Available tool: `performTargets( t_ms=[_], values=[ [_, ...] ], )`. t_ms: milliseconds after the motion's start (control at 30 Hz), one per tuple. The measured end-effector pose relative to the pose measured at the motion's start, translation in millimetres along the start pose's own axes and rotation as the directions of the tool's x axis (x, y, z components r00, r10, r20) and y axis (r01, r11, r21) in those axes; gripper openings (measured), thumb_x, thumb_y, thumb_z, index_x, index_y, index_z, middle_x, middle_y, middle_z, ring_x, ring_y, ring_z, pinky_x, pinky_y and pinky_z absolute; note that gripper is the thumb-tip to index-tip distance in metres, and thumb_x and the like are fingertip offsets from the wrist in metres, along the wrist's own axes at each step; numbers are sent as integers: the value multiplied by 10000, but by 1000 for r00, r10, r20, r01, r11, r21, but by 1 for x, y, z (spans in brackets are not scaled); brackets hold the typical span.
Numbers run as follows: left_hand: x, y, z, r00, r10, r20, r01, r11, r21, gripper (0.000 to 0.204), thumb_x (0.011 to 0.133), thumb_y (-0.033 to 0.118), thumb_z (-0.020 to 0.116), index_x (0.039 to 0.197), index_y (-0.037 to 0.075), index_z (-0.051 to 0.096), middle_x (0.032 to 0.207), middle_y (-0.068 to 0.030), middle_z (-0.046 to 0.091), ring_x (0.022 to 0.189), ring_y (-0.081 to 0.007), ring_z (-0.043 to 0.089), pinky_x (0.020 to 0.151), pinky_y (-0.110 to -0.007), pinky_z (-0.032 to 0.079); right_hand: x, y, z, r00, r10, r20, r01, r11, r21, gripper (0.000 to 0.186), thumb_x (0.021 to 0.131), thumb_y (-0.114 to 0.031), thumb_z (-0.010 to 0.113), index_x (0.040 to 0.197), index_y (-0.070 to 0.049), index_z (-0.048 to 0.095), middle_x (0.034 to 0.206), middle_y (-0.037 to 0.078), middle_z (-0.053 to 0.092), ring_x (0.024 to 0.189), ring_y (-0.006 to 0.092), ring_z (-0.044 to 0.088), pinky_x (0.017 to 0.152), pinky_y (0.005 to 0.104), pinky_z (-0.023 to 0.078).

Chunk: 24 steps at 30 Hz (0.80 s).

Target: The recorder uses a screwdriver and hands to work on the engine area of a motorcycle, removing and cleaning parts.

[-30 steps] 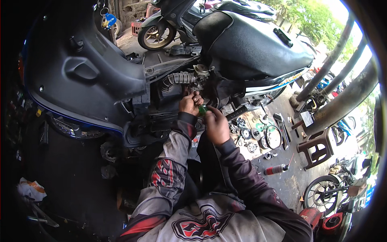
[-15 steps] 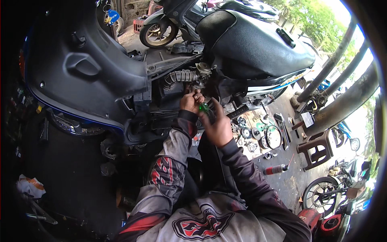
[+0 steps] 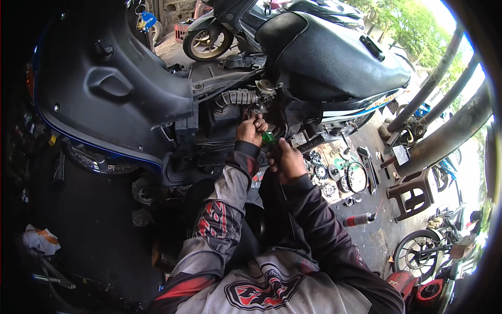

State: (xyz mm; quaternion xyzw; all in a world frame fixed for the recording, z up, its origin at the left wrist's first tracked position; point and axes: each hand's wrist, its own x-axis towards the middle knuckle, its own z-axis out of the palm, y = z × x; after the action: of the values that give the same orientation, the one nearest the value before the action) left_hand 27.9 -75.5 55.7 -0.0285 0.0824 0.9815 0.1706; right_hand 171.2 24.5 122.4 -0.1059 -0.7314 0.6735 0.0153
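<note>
Below the ribbed hose [image 3: 235,99] in the open middle of the scooter [image 3: 120,112], the left hand [image 3: 251,131] reaches up, fingers bunched nearly closed at the metal fitting [image 3: 255,111] by the hose's end; whether they pinch anything, I cannot tell. Just to the lower right of those knuckles sits a green piece [image 3: 268,137], perhaps a tool's handle, between the two hands. From the right hand [image 3: 291,163] it lies up and to the left, and that hand is mostly closed, fingers curled, appearing to have hold of the green piece's lower end. Its long axis seems to slant from the right hand toward the left hand and the fitting, though so little shows that this is a judgement. The left hand is the nearer to the fitting. Hidden behind it are its own fingertips and whatever the green piece's far end meets; the shaded gap under the right fingers is too dark to read.
</note>
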Motion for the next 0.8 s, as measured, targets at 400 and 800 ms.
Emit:
performTargets(
  t_ms=[400,800],
  values=[
    [6,4,-6,998,4,-57,-2,999,33,232,1049,135,429,862,27,512,601,9,382,497,-119,313,500,-282,302,-1,8,2,1000,10,-14,-7,976,220,459,966,-321,637,1254,26,547,802,233,640,696,328,673,666,443,541],
    [0,2,-3,995,19,-103,-15,999,38,233,1057,134,393,884,20,500,608,-2,379,497,-126,315,505,-273,313,-3,25,2,879,-476,-15,442,827,-348,370,1031,-211,505,1325,14,499,827,143,676,585,183,604,551,278,516]
  ],
)
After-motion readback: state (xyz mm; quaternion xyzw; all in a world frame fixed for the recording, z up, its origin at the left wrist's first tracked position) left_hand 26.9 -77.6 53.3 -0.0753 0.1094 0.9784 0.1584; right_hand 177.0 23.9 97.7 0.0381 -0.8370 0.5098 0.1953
